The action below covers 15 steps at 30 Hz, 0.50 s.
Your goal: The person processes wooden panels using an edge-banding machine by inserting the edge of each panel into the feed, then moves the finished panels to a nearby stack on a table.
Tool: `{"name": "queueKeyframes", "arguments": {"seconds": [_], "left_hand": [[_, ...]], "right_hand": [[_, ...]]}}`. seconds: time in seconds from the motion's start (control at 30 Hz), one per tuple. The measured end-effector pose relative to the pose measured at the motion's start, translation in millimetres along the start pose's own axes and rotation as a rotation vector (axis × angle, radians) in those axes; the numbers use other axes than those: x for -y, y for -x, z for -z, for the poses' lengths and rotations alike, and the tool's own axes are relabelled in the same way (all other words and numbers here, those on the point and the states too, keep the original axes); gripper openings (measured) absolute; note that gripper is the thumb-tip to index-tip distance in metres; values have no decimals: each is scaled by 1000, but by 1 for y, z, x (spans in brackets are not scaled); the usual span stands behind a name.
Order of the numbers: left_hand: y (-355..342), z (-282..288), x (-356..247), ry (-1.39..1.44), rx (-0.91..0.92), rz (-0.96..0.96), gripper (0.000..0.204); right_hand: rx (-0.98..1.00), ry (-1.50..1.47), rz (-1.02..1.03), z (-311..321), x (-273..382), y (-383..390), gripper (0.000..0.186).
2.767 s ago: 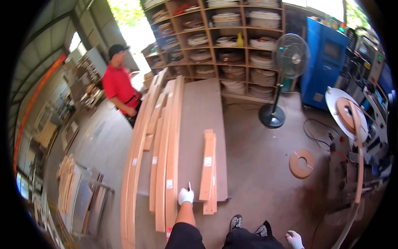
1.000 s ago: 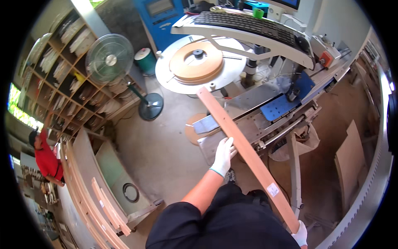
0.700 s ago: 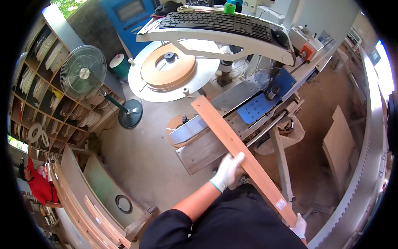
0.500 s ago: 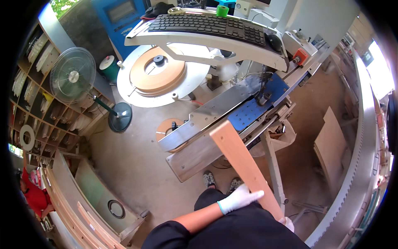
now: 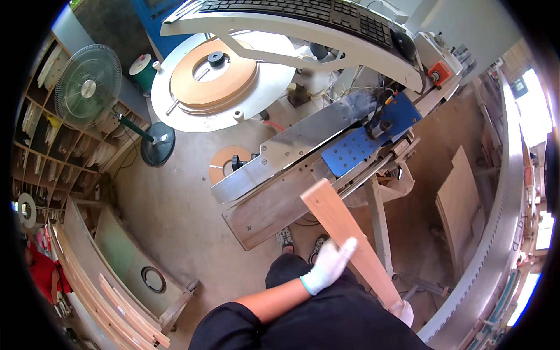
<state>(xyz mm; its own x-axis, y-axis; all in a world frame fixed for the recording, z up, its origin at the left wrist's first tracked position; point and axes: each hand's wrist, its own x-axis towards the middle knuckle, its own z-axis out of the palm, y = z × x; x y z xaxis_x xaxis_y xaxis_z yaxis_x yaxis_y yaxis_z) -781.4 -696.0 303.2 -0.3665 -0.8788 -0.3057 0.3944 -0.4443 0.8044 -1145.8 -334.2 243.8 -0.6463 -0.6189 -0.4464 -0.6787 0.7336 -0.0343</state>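
Note:
A long, flat wooden board (image 5: 344, 227) slants across in front of me, its far end beside the metal bed of a machine. At the board's left edge is my left hand (image 5: 329, 268), in a white glove with a teal cuff; a digit lies over the board's face and the other fingers are partly hidden. Around the near end closes my right hand (image 5: 402, 312), also white-gloved and mostly hidden by the board and my dark clothing. The machine has a steel guide plate (image 5: 291, 149), a lower metal plate (image 5: 256, 220) and a blue perforated plate (image 5: 356, 153).
A coil of wood-coloured edge band (image 5: 181, 81) lies on a round white table (image 5: 163, 111). Above the machine sits a keyboard (image 5: 326, 13) on a shelf. A standing fan (image 5: 87, 87), a cart (image 5: 125, 259), leaning panels (image 5: 458, 204) and a long metal rail (image 5: 496, 256) surround me.
My left hand has slid back to the board's left edge and towards its far end. The whole view has shifted, and the board appears turned slightly. My right hand stays at the near end.

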Motion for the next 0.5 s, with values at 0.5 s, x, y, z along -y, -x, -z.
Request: {"name": "queueKeyframes", "arguments": {"seconds": [0.5], "left_hand": [[-57, 67, 27, 415, -241, 340, 36]], "right_hand": [[458, -249, 419, 54, 137, 5, 41]]}}
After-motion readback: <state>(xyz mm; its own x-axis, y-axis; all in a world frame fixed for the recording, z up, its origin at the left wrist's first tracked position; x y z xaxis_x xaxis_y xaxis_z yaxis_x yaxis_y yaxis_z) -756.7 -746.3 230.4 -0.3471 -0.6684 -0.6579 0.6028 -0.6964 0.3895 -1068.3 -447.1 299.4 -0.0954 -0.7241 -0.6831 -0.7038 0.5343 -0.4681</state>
